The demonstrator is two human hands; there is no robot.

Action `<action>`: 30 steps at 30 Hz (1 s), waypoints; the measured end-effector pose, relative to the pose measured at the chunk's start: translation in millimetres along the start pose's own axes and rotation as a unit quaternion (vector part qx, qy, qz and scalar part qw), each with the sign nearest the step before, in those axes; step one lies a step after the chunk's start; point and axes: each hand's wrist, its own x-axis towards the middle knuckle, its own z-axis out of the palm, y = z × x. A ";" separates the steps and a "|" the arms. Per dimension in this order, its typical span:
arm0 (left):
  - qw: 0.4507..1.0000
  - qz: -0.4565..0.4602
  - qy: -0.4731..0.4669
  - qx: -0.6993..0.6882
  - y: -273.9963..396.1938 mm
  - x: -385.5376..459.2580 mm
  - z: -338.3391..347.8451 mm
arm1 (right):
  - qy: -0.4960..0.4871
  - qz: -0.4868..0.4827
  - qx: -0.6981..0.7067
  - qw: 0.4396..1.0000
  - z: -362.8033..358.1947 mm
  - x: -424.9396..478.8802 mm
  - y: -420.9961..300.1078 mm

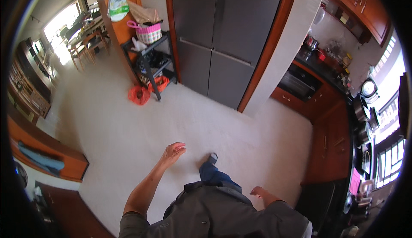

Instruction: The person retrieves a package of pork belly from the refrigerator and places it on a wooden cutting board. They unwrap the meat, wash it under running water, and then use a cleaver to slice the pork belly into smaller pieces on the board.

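Note:
My left hand [174,151] hangs in front of my body over the pale floor [154,125], its fingers loosely curled and nothing in it. My right hand [258,192] is low at my right side, partly turned away, with no object seen in it. Neither hand touches anything. Below me one foot in a dark slipper [212,158] is put forward. Ahead stands a dark grey refrigerator [196,67] with its doors closed.
Left of the refrigerator is a black shelf rack [148,72] bearing a checked basket [149,33]; a red plastic bag [139,95] lies on the floor beside it. Wooden cabinets [328,151] and a black counter with pots [362,109] run along the right. A blue cloth [42,158] hangs at left.

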 end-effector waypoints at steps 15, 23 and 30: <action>0.927 -0.105 -0.045 -0.356 162.2 369.8 -40.7 | 0.069 -0.292 0.778 0.552 -608.1 53.8 -333.4; 0.850 -0.106 -0.131 -0.500 189.6 589.5 -67.0 | 0.099 -0.275 0.904 0.312 -762.5 122.6 -387.8; 0.792 -0.225 -0.080 -0.562 157.1 733.5 -91.3 | 0.062 -0.223 0.972 0.047 -803.9 191.9 -421.9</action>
